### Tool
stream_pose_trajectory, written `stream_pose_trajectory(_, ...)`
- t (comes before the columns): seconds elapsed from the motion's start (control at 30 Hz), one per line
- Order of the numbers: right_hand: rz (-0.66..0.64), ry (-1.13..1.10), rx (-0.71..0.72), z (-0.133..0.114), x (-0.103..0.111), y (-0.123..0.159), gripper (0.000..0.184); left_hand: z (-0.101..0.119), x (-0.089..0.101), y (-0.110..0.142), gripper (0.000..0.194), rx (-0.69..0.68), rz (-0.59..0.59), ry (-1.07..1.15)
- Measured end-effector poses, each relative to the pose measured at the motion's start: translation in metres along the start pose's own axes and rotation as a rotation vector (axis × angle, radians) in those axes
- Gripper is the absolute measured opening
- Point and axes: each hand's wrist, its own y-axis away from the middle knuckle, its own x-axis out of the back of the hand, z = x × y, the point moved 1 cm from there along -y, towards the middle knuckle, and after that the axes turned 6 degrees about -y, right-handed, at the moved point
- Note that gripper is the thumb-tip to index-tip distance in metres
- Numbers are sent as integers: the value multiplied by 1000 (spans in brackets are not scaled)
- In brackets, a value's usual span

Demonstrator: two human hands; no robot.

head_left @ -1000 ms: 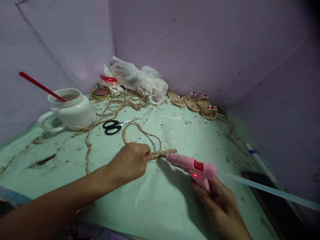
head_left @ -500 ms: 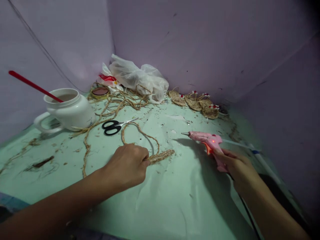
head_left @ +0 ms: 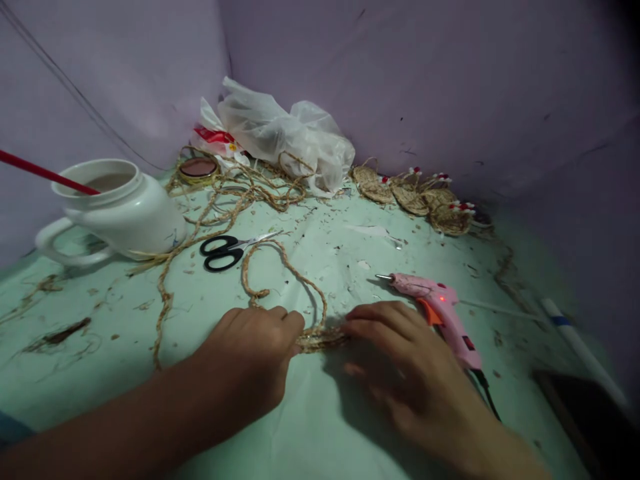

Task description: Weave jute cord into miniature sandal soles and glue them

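My left hand (head_left: 255,357) is closed around a flat coil of braided twine (head_left: 323,341), whose right part sticks out past the knuckles. From the coil a loose strand of twine (head_left: 307,277) loops up and back over the table. At the coil's right end is my right hand (head_left: 413,370), fingers bent and apart, the fingertips at or touching the twine. Its thumb is separate from the fingers. Just beyond it the pink glue gun (head_left: 453,320) lies on the table, nozzle to the left, red light on. Black-handled scissors (head_left: 225,253) lie behind my left hand.
A white mug (head_left: 130,220) with a red stick (head_left: 45,173) stands at left. More twine (head_left: 235,200), a round tin (head_left: 199,168) and a plastic bag (head_left: 295,140) lie at the back. Woven discs (head_left: 410,197) with red-and-white beads rest near the wall. A dark flat object (head_left: 590,420) is lower right.
My right hand has let go of the glue gun, now on the table, and moved left to the coil's end. My left hand keeps hold of the coil. The view has shifted slightly.
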Motion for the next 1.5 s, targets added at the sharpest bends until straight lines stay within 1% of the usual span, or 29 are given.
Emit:
stream_pose_trajectory(0.07, -61, -38, -37, -3, -11, -7, 22, -1, -1, 0, 16, -27, 7, 11)
stream_pose_trajectory(0.13, -54, -54, -64, -2, -17, -9, 18, -1, -1, 0, 16, -49, -3, 19)
stream_pose_trajectory(0.3, -10, -92, -85, 2, -23, -5, 21, 1, 5, -1, 15, -26, -21, 73)
stream_pose_trajectory(0.4, -46, -87, -109, 1, -23, -4, 21, 5, 9, -1, 10, -16, -10, 108)
stream_pose_trajectory(0.47, -73, -84, -130, 0, -23, -5, 20, 7, 10, -1, 12, -33, 26, 126)
stream_pose_trajectory(0.57, -91, -82, -151, -2, -24, -7, 17, 9, 8, -2, 15, -67, 97, 164)
stream_pose_trajectory(0.67, -90, -62, -174, -3, -25, -9, 13, 9, 5, -4, 14, -79, 124, 182)
stream_pose_trajectory(0.9, -94, -48, -177, -1, -27, -13, 14, 11, 4, -11, 15, -118, 65, 172)
stream_pose_trajectory(1.2, -89, -46, -209, -2, -28, -12, 14, 12, 3, -13, 13, -109, 70, 168)
stream_pose_trajectory(1.33, -86, -105, -225, -1, -23, -9, 18, 12, 3, -13, 13, -105, 88, 175)
stream_pose_trajectory(1.5, -125, -163, -270, 5, -15, -4, 21, 12, 2, -13, 13, -107, 98, 169)
